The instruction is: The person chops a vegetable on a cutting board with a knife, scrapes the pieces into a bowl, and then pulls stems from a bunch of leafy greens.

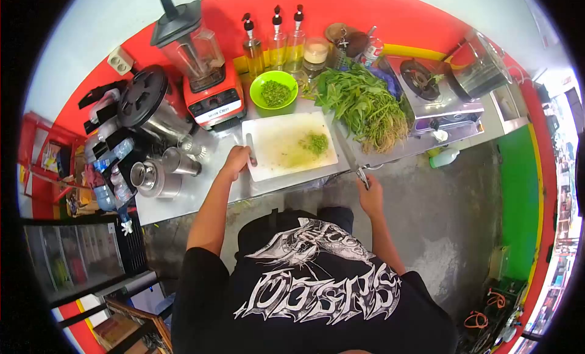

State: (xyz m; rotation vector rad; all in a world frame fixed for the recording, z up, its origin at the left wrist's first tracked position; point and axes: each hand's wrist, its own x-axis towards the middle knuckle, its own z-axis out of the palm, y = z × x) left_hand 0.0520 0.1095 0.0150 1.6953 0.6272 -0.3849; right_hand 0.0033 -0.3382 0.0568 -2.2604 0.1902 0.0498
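Observation:
My left hand (237, 160) grips the left end of a white cutting board (271, 131) at its handle slot. A small heap of chopped greens (315, 144) lies on the board's right half, with green stain around it. In my right hand (369, 189) is the handle of a knife (350, 153), its blade pointing away from me along the board's right edge. Behind the board stands a lime-green bowl (273, 104) holding more chopped greens (275, 93). A large bunch of leafy greens with roots (362, 104) rests to the right of the knife.
A red blender (213, 101) stands behind left, near steel cups (159, 180) and a black-lidded steel container (152, 101). Pump bottles (277, 46) line the red wall. At right is a gas stove (448, 107) with a metal pot (478, 70). The counter's front edge runs before me.

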